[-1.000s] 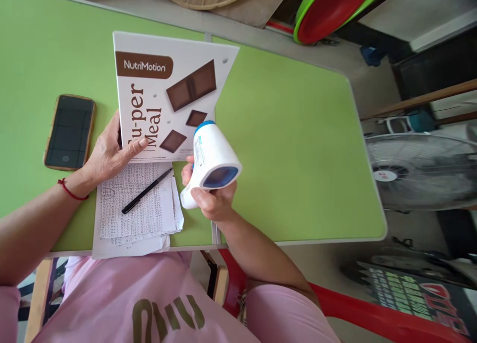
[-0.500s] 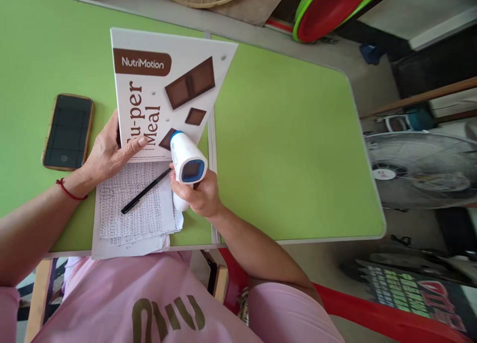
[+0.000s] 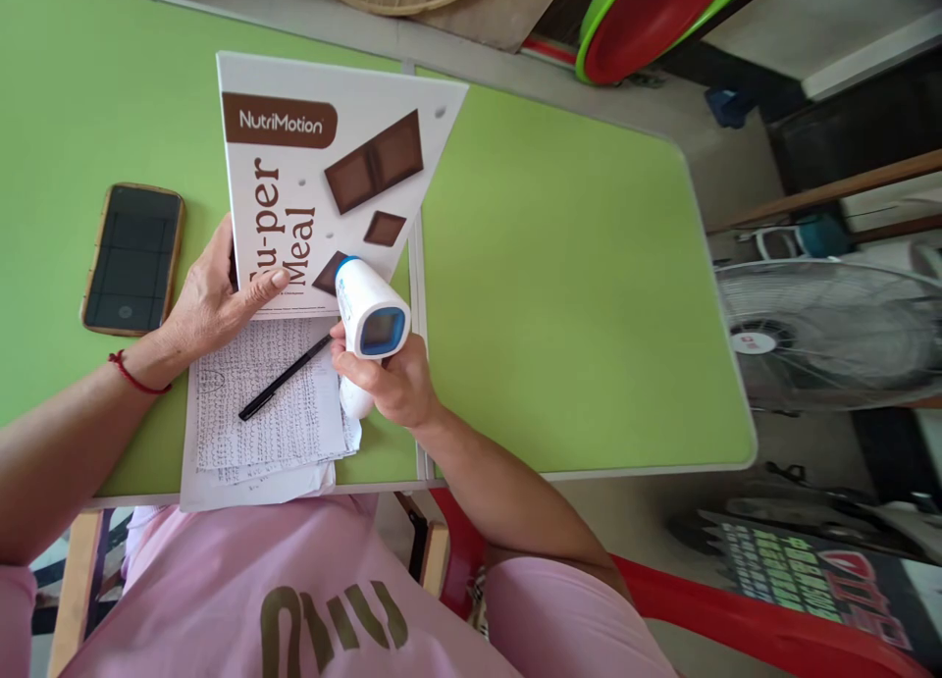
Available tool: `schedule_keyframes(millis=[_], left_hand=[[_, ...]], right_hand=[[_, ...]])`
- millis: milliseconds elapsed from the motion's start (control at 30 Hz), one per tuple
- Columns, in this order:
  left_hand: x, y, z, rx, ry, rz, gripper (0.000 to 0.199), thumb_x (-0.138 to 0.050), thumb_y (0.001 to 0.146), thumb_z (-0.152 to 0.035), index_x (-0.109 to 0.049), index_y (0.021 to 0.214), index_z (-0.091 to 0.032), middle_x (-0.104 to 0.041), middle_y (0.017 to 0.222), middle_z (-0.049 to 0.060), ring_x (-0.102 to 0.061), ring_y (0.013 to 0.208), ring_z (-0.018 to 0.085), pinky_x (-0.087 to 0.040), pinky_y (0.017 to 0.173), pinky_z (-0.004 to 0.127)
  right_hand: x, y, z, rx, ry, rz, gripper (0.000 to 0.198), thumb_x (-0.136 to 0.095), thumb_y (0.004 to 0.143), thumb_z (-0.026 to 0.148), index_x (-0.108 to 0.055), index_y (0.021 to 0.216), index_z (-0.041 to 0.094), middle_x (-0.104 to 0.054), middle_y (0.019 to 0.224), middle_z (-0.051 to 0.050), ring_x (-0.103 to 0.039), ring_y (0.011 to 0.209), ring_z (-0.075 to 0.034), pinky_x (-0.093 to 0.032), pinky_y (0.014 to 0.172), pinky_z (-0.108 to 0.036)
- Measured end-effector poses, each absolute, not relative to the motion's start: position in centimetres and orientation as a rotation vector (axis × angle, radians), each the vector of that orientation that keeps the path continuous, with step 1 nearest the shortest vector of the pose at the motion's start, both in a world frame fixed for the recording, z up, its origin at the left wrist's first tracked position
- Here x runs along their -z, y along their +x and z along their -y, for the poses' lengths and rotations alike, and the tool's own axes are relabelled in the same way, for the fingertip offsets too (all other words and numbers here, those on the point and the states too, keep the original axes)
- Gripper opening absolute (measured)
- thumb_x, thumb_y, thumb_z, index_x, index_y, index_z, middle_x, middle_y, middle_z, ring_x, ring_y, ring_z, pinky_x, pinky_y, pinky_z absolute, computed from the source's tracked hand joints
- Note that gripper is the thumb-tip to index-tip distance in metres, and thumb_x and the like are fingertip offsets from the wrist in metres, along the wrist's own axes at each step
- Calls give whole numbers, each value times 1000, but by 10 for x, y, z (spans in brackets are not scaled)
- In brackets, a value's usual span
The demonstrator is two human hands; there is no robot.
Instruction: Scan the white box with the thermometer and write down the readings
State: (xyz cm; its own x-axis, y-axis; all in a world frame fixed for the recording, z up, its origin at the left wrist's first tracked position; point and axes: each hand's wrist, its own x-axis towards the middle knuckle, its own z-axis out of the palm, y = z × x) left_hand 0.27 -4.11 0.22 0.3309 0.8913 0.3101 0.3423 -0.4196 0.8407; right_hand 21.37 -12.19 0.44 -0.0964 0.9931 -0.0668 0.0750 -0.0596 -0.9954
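My left hand (image 3: 217, 290) grips the lower left edge of a white and brown NutriMotion box (image 3: 294, 187), thumb across its front and the other fingers hidden behind. The box is tilted up off the table. In my right hand (image 3: 397, 379) is a white and blue infrared thermometer (image 3: 368, 290), its small screen facing me and its nose close to the box's lower right front; whether they touch I cannot tell. Below the box lie handwritten papers (image 3: 257, 433) with a black pen (image 3: 286, 376) on them.
A smartphone (image 3: 132, 256) in a worn case lies left of my left hand on the green table (image 3: 581, 295). Past the table's right end stands a fan (image 3: 810, 335). A red chair (image 3: 706, 599) is at lower right. Red and green round plastic items (image 3: 648, 21) stand beyond the far edge.
The thermometer's screen looks a little lighter than before. Both hands keep their grips, and the box and thermometer have hardly moved.
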Motion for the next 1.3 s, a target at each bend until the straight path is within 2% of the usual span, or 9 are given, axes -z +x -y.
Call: schedule_keyframes(millis=[300,667,967,1300], left_hand=[[0,2,40,-1066,1934,-1065,58,-59,88,-66,-53,125,-21,-58,127,13,-58,117,35,-49,101,52],[0,2,41,-1052,1934,-1072,59,-59,88,-66,-52,125,-21,-60,126,12,-59,114,35,-51,98,53],[1,2,40,-1055,1937,-1080,60,-60,87,-67,-52,127,-22,-60,125,12,-60,113,35,-51,97,52],[3,0,39,-1067,1995,-1079,61,-59,90,-65,-52,126,-18,-60,125,13,-60,111,32,-52,95,48]], right_hand=[[-2,215,122,-1224,-1265,1366,23,-71,68,36,-56,62,20,-56,59,2,-51,55,-12,-45,54,-29],[4,218,123,-1223,-1274,1383,24,-71,71,40,-58,66,20,-57,61,1,-52,56,-12,-47,55,-30],[1,218,121,-1177,-1289,1411,22,-72,68,38,-58,64,20,-59,61,1,-54,59,-14,-48,57,-31],[2,216,121,-1229,-1247,1388,23,-70,71,36,-55,65,19,-56,61,2,-53,58,-12,-45,56,-29]])
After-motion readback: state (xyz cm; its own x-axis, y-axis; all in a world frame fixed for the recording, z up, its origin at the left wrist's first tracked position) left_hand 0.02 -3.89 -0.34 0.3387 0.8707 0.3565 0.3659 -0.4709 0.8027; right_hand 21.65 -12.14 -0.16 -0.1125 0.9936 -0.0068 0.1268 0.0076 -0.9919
